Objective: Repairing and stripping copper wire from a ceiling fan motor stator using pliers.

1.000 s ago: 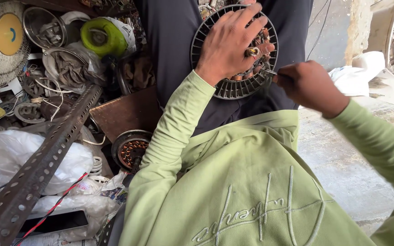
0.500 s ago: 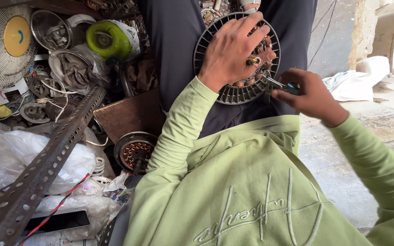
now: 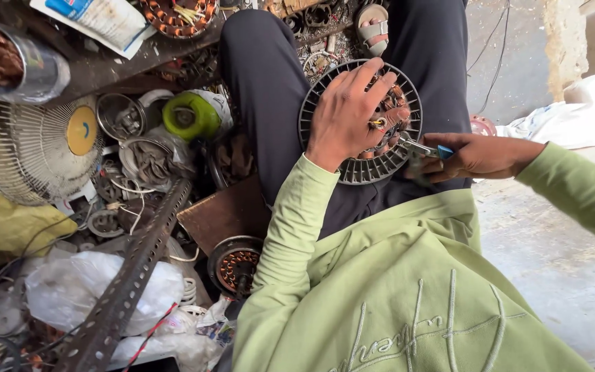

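Observation:
A round dark motor stator with slotted rim and copper windings (image 3: 380, 165) rests on my lap, on the dark trousers. My left hand (image 3: 349, 114) lies spread over its top, fingers pressing on the windings and holding it. My right hand (image 3: 480, 155) grips a small tool with a blue handle (image 3: 435, 149), its metal tip pointing at the stator's right edge. Both arms wear light green sleeves.
To the left lies a heap of parts: a fan guard (image 3: 29, 151), a green-rimmed round part (image 3: 187, 117), another wound stator (image 3: 235, 265), a perforated metal angle bar (image 3: 125, 282), plastic bags (image 3: 84, 289). Bare concrete floor (image 3: 559, 255) is at the right.
The view has tilted so the stator sits lower in frame. My right hand has moved in toward the stator's right edge with the tool. My left hand stays on the stator.

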